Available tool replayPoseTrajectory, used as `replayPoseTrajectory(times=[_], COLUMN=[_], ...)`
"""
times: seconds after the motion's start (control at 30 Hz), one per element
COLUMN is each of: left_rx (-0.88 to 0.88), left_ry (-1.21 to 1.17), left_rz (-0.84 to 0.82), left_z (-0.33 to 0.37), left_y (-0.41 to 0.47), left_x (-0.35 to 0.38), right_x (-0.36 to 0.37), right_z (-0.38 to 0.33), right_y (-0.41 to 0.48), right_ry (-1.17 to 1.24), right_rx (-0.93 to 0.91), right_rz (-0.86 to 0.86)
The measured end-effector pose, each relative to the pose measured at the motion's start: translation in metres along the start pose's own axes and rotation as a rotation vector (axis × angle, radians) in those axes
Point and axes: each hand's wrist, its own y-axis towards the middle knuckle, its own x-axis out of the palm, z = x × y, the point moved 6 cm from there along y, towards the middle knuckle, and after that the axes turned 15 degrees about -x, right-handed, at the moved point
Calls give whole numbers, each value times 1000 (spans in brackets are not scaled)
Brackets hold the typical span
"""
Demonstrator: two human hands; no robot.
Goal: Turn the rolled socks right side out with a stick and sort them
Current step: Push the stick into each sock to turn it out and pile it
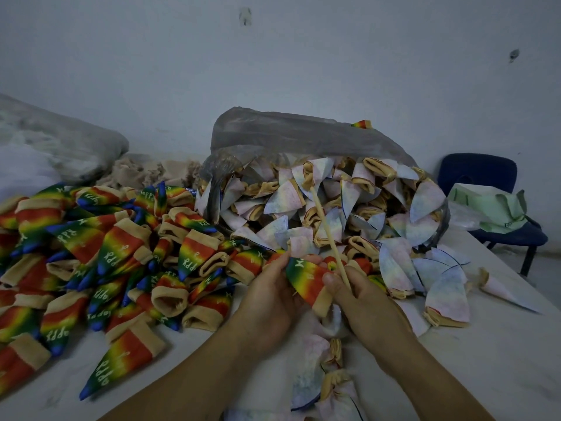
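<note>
The rainbow sock (305, 279) sits between the two hands, just in front of the open plastic bag (273, 132) and low over the white surface (485, 344). Its coloured side faces out, with the tan cuff (321, 299) toward the person and the green end pointing back toward the bag. It looks light, soft and limp, a knit that will bunch and stretch rather than hold any shape, so it should be held by the thicker cuff band, where the fabric has some body, rather than by the thin toe.

The left hand (267, 302) is closed on the sock's left side, fingers curled over its upper edge. The right hand (361, 296) pinches the sock's right edge with the thumb and also holds a thin pale stick (326, 232), which runs up and away over the bag's mouth. The stick looks stiff and slender; pressed hard against stretchy knit, it could snag or poke through.

Spilling from the bag, pale inside-out socks (349, 214) are heaped, a few lying nearer the person. Left of the bag, the turned rainbow socks (106, 253) lie in a loose spread. Right of the bag, beyond the surface's edge, stands a blue chair (485, 177).
</note>
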Motion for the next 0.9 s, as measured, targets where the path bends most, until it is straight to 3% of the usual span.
replayPoseTrajectory(times=[0.17, 0.33, 0.5, 0.67, 0.9], left_rx=[119, 132, 140, 96, 155], left_ry=[123, 303, 193, 93, 173], left_rz=[157, 158, 151, 174, 247], left_z=[15, 6, 7, 4, 12], left_y=[-2, -1, -6, -2, -5], left_x=[-10, -4, -2, -2, -8], right_x=[-9, -3, 7, 8, 12], right_z=[7, -2, -1, 1, 0], right_y=[4, 3, -1, 2, -1], right_ry=[-23, -87, 106, 73, 206], right_rx=[28, -16, 93, 126, 168], right_rz=[76, 23, -11, -8, -34])
